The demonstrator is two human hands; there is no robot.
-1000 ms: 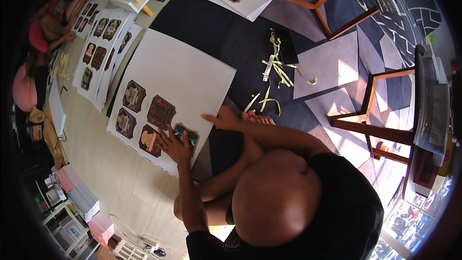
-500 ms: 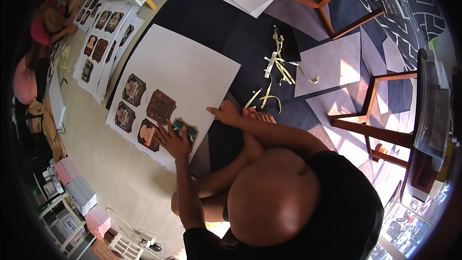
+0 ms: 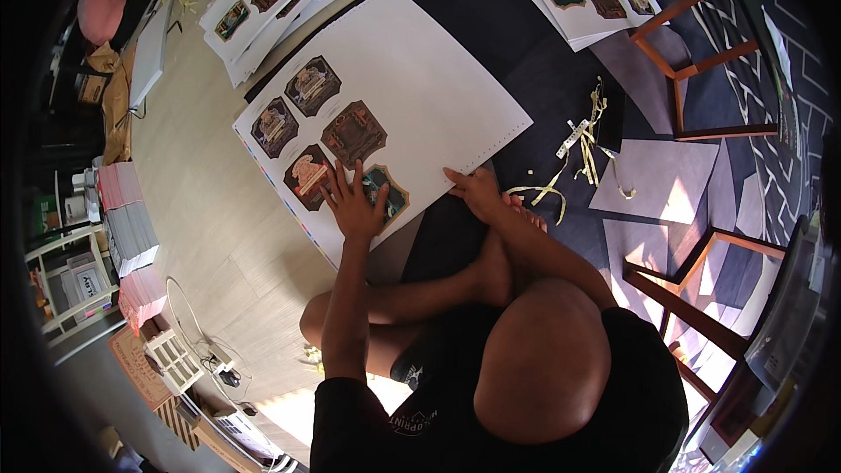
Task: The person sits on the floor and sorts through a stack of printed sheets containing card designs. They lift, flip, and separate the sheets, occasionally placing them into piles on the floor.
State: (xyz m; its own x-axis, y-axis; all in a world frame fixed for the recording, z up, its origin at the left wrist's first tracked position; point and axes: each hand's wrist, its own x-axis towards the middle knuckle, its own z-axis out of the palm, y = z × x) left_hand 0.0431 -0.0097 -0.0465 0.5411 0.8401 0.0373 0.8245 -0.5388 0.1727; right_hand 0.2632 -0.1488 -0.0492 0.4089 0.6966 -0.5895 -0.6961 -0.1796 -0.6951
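Left hand (image 3: 355,210): palm down, fingers spread on the large white paper sheet (image 3: 429,70), resting around two badge-shaped prints, a red-and-dark one (image 3: 307,177) at the fingertips and a green one with a gold border (image 3: 396,197) partly under the thumb side.

Right hand (image 3: 478,195): at the sheet's near right edge, index finger extended onto the margin beside a row of small tick marks, other fingers curled. Can't tell if it's pinching the edge, underside is hidden.

Sheet lies flat in front of the crossed legs, mostly over a black floor covering (image 3: 508,61), its lower-left side out over the pale wood-look floor (image 3: 201,210). Five prints total, all grouped at its left end; the other three are a dark brown one (image 3: 353,134) and two greyish-brown ones, all clear of the fingers. Thin colour strip runs down the lower-left edge.

Bare foot (image 3: 527,210) just beside the right hand. Right of that, tangle of narrow pale yellow and white strips (image 3: 574,137). Further out: similar printed sheets stacked top right (image 3: 543,13) and top left (image 3: 272,13), plus a reddish-brown wooden frame (image 3: 688,311) lower right.
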